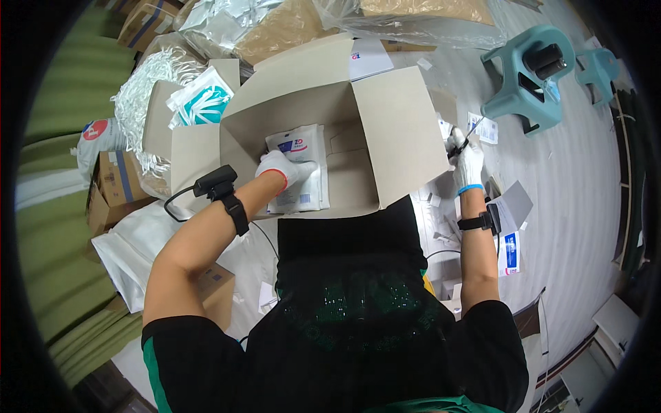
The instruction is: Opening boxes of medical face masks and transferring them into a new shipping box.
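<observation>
A large open cardboard box [406, 138] stands in front of me, its flaps spread outward. Inside, at its left side, lies a small stack of flat white packets [313, 141] with blue and red print. My left hand [282, 168], in a white glove with a red cuff, is on the stack, thumb stretched over the top packet and the other fingers bent at its left edge, partly hidden. To the right of the box, my right hand [469, 162], in a white glove with a blue cuff, is closed around a dark-handled tool with a thin metal blade [476, 126]; its exact kind is unclear.
Left of the box are a bundle of white strips [148, 89] and a teal-and-white packet [206, 103]. Clear plastic bags of brown material [286, 31] lie behind. A blue-green stool [509, 65] stands far right. Printed papers and cartons [509, 251] lie near my right forearm.
</observation>
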{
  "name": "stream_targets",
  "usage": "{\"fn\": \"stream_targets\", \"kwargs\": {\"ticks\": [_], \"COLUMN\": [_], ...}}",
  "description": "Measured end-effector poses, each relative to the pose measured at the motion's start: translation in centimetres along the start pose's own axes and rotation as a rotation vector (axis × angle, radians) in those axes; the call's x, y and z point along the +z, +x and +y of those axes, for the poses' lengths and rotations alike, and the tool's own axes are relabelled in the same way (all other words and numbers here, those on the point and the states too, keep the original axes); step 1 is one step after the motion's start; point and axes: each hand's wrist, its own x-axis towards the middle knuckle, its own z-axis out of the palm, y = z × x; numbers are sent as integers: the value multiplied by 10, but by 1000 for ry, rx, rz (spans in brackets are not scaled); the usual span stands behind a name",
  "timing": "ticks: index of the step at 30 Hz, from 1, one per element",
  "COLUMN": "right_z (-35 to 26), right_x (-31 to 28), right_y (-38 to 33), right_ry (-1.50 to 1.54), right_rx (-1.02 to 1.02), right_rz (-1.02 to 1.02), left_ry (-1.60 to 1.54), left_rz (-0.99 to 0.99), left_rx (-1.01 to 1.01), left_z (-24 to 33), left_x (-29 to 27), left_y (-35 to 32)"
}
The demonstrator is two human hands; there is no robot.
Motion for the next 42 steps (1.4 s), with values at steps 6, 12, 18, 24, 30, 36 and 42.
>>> {"fn": "stream_targets", "kwargs": {"ticks": [6, 12, 18, 24, 30, 36, 42], "right_z": [-99, -169, -208, -181, -180, -169, -177], "right_x": [50, 90, 116, 127, 141, 137, 135], "right_y": [-46, -106, -193, -212, -222, -216, -239], "right_ry": [-2, 128, -189, -559, -625, -646, -573], "right_rx": [-214, -392, -712, -522, -554, -556, -558], "right_rz": [-129, -205, -496, -682, -609, -594, -700], "left_ry": [-172, -514, -1259, -265, 221, 174, 325], "left_rz": [-55, 61, -239, 728, 561, 267, 272], "left_rx": [71, -62, 56, 727, 683, 441, 491], "left_z": [-18, -20, -19, 5, -3, -5, 2], "left_x": [18, 22, 9, -10, -21, -17, -26], "left_y": [28, 19, -14, -86, -81, -45, -49]}}
